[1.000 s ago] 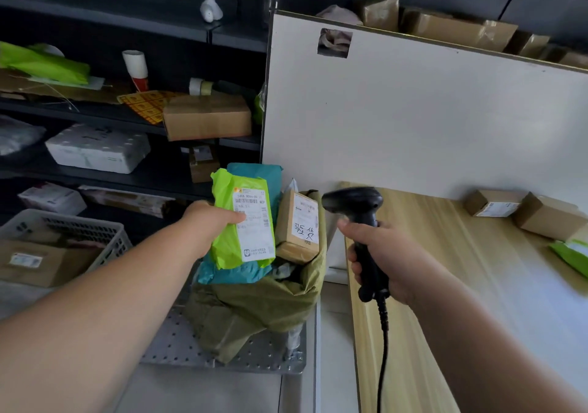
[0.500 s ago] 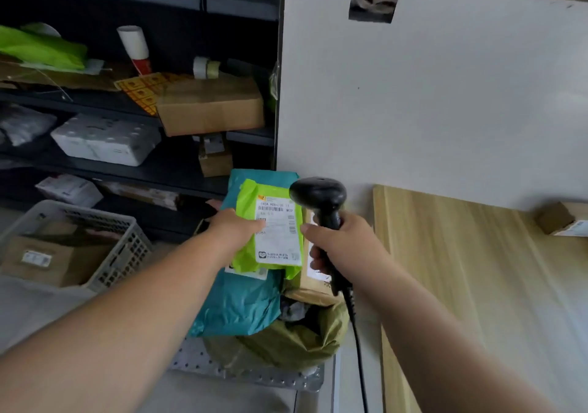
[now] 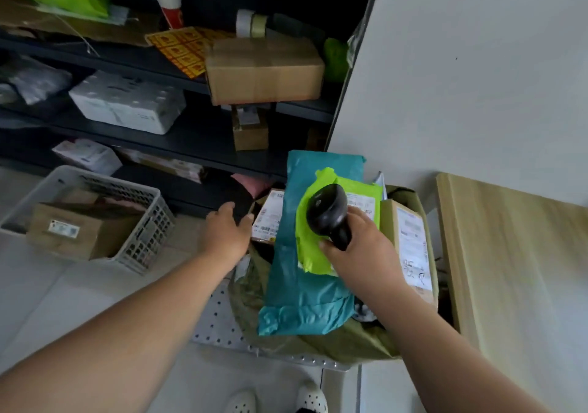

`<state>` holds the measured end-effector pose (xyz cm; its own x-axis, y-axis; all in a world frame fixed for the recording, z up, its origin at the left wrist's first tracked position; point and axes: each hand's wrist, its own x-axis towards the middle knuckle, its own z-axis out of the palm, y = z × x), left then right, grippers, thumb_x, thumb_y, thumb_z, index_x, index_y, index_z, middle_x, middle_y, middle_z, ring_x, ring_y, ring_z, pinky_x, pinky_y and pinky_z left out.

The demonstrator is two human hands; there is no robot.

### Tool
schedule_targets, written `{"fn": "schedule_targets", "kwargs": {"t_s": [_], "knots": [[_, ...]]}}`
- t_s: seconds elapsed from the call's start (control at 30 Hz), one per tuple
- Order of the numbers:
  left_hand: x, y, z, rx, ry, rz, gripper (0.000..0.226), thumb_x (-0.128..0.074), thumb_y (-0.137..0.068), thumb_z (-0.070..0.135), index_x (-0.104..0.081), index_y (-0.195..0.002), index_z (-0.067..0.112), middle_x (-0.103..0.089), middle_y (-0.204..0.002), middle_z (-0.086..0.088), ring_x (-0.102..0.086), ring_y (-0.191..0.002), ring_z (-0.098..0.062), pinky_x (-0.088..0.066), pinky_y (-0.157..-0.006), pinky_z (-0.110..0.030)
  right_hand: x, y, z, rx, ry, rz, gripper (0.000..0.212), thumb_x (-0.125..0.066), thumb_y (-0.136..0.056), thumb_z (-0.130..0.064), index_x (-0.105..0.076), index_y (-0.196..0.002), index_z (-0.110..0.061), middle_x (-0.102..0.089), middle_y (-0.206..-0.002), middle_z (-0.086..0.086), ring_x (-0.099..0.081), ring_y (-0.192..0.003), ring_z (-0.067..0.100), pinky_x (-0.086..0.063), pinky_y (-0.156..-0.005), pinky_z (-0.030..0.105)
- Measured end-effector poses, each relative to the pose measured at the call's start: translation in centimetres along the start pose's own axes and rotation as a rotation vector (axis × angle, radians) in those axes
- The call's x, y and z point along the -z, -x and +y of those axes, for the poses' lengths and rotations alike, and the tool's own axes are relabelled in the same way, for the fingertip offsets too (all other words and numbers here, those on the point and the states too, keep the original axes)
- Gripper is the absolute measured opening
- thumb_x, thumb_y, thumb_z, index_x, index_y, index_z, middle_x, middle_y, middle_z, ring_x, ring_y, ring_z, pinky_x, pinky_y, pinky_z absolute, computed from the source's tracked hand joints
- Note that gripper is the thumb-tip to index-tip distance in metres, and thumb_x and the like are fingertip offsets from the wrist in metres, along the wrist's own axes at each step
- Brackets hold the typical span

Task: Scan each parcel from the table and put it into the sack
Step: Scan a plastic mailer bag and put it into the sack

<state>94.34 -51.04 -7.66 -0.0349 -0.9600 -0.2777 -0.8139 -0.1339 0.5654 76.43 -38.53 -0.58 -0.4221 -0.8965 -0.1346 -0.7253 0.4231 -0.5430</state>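
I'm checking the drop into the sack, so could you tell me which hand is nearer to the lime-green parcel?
Right. The right hand, gripping the scanner, is directly over the lime-green parcel; the left hand is apart, off to its left.

This is a parcel room, like the back of a post shop. Dark shelves (image 3: 197, 145) along the wall hold a brown box (image 3: 264, 70), a white box (image 3: 127, 103), rolls of tape (image 3: 251, 22) and a sheet of yellow stickers (image 3: 178, 48). On the floor sits a white basket (image 3: 140, 231) with a labelled box (image 3: 73, 231) inside. Next to a wooden table (image 3: 509, 253) stands a green sack (image 3: 334, 345) stuffed with parcels (image 3: 305, 285), some in bags and some in boxes, and several show printed labels. A right hand (image 3: 362, 253) holds a black scanner (image 3: 327, 215) over them.
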Motion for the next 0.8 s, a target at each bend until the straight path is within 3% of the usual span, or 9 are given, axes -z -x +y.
{"fn": "schedule_targets", "kwargs": {"t_s": [0.1,0.2,0.27,0.33,0.43,0.5,0.63,0.7,0.8], "knots": [[-2.4,-1.4,-1.9,0.037,0.069,-0.137,0.065,-0.048,-0.092,0.054,-0.04,-0.14,0.01,-0.051,-0.137,-0.014,-0.05,-0.123,-0.033,-0.041,-0.091,-0.034,-1.7,0.0,0.2,-0.021,0.062,0.015,0.047,-0.068,-0.084,-0.041,-0.057,-0.127,-0.026,-0.041,-0.152,-0.014,-0.057,-0.119,0.023,-0.043,-0.08,0.031],[-4.7,-2.3,-2.6,0.122,0.102,-0.19,0.062,-0.053,-0.086,0.061,-0.054,-0.122,0.011,-0.06,-0.122,-0.01,-0.058,-0.107,-0.03,-0.04,-0.071,-0.028,-3.0,0.3,0.3,-0.01,0.079,0.063,0.049,-0.069,-0.084,-0.041,-0.055,-0.129,-0.028,-0.041,-0.151,-0.017,-0.059,-0.116,0.02,-0.045,-0.078,0.03],[-5.9,-3.1,-2.8,0.172,0.164,-0.262,0.047,-0.059,-0.085,0.053,-0.061,-0.112,0.014,-0.064,-0.114,-0.01,-0.061,-0.089,-0.024,-0.036,-0.058,-0.024,-3.4,0.2,0.4,0.003,0.098,0.105,0.051,-0.068,-0.083,-0.043,-0.054,-0.131,-0.032,-0.042,-0.15,-0.019,-0.059,-0.116,0.018,-0.043,-0.075,0.029],[-6.6,-3.8,-2.9,0.187,0.268,-0.292,0.015,-0.06,-0.088,0.032,-0.063,-0.091,0.018,-0.067,-0.106,-0.009,-0.056,-0.07,-0.013,-0.036,-0.052,-0.022,-3.5,0.0,0.3,0.022,0.117,0.136,0.054,-0.067,-0.082,-0.047,-0.053,-0.133,-0.034,-0.042,-0.151,-0.019,-0.059,-0.115,0.018,-0.041,-0.073,0.027],[-6.8,-4.3,-3.5,0.139,0.432,-0.277,0.013,-0.052,-0.091,0.015,-0.065,-0.095,0.017,-0.068,-0.103,-0.008,-0.061,-0.083,-0.017,-0.051,-0.072,-0.029,-3.6,-0.4,0.2,0.034,0.135,0.126,0.057,-0.066,-0.082,-0.048,-0.052,-0.136,-0.035,-0.039,-0.153,-0.018,-0.058,-0.118,0.017,-0.044,-0.077,0.028],[-6.1,-3.7,-3.5,0.075,0.579,-0.289,0.02,-0.051,-0.092,0.009,-0.062,-0.101,0.023,-0.068,-0.105,-0.005,-0.062,-0.093,-0.017,-0.051,-0.087,-0.035,-3.6,-0.5,0.3,0.019,0.142,0.113,0.057,-0.067,-0.083,-0.047,-0.052,-0.136,-0.033,-0.039,-0.154,-0.017,-0.057,-0.121,0.017,-0.045,-0.079,0.029],[-3.9,-2.5,-2.8,-0.055,0.723,-0.311,0.047,-0.048,-0.093,-0.001,-0.048,-0.13,0.027,-0.065,-0.11,0.008,-0.06,-0.102,-0.006,-0.047,-0.089,-0.026,-2.5,-0.4,0.2,-0.007,0.154,0.087,0.054,-0.069,-0.084,-0.044,-0.054,-0.134,-0.032,-0.037,-0.155,-0.016,-0.057,-0.12,0.02,-0.045,-0.079,0.029],[-2.7,-1.8,-2.5,-0.129,0.743,-0.336,0.052,-0.048,-0.093,-0.002,-0.043,-0.134,0.03,-0.064,-0.109,0.016,-0.059,-0.103,0.001,-0.046,-0.089,-0.023,-1.8,-0.4,0.0,-0.004,0.166,0.105,0.055,-0.07,-0.083,-0.045,-0.054,-0.134,-0.033,-0.036,-0.156,-0.015,-0.056,-0.122,0.021,-0.041,-0.079,0.027],[-1.8,-0.9,-3.4,-0.197,0.682,-0.383,0.053,-0.05,-0.093,0.0,-0.041,-0.138,0.027,-0.063,-0.119,0.01,-0.058,-0.111,-0.002,-0.046,-0.096,-0.029,-1.6,-0.8,0.0,0.015,0.189,0.1,0.057,-0.069,-0.082,-0.048,-0.052,-0.134,-0.035,-0.034,-0.157,-0.015,-0.059,-0.119,0.022,-0.039,-0.075,0.027]]}}
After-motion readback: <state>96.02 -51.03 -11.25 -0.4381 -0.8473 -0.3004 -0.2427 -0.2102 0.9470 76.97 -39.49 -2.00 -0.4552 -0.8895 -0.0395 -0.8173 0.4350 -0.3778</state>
